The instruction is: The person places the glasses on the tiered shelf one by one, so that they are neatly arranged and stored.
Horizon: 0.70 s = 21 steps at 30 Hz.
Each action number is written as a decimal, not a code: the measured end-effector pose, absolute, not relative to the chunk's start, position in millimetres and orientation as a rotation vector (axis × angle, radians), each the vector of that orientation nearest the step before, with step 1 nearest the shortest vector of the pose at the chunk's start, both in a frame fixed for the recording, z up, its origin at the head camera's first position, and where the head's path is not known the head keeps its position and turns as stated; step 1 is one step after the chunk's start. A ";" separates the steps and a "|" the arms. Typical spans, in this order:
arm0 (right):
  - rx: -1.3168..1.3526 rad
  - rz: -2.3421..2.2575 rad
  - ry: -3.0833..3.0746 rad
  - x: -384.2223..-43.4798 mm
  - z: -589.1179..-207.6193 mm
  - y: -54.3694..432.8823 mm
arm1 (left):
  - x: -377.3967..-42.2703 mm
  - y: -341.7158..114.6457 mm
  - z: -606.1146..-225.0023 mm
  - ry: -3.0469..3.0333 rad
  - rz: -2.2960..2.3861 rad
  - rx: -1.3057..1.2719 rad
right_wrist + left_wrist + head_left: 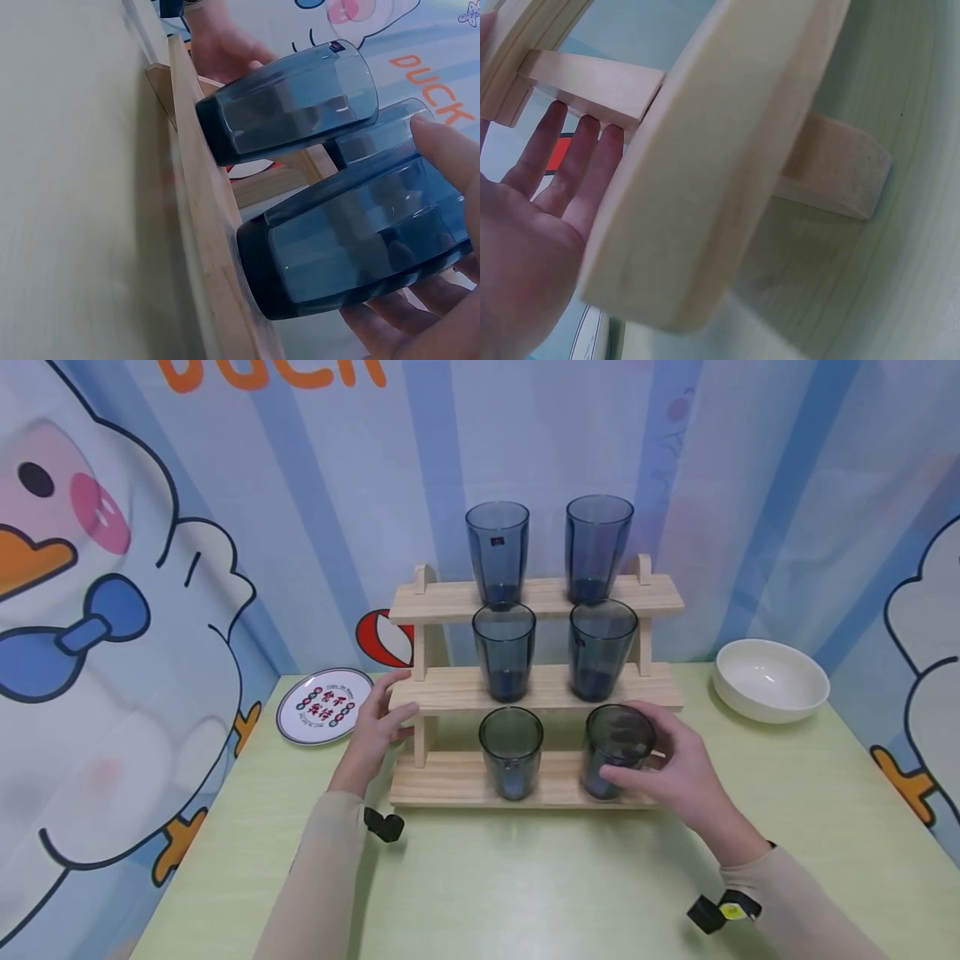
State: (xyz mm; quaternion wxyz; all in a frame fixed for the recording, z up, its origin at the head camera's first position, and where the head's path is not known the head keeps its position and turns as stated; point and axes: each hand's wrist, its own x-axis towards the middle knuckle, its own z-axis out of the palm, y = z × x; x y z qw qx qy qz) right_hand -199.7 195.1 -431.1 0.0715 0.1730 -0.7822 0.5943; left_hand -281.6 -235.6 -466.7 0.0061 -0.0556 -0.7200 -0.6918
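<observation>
A three-tier wooden rack (450, 693) bears blue-grey glasses, two on each shelf. My right hand (678, 768) grips the right glass (617, 739) on the bottom shelf, thumb on the near side and fingers behind it. In the right wrist view, the base of this tumbler (352, 247) is right at the shelf board. Left of it stands another glass (512, 752). My left hand (375, 731) holds the left end of the middle shelf, its thumb by the front edge. In the left wrist view, several fingertips touch the wooden upright (592, 82) under that shelf.
Two glasses stand on the middle shelf and two, including a left one (498, 547), on the top shelf. A printed plate (296, 727) lies left of the rack, and a white bowl (771, 681) sits to its right. A patterned cloth (337, 527) hangs behind the table.
</observation>
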 end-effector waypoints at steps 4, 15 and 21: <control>0.526 1.775 -2.369 -199.6 -433.0 192.4 | -282.4 -235.2 -466.6 -2.251 -2.166 -0.184; 0.520 1.744 -2.428 -200.5 -434.7 188.2 | -282.1 -234.2 -465.5 -2.254 -2.170 -0.172; 0.530 1.745 -2.413 -200.4 -437.8 186.7 | -281.6 -235.2 -466.6 -2.248 -2.174 -0.169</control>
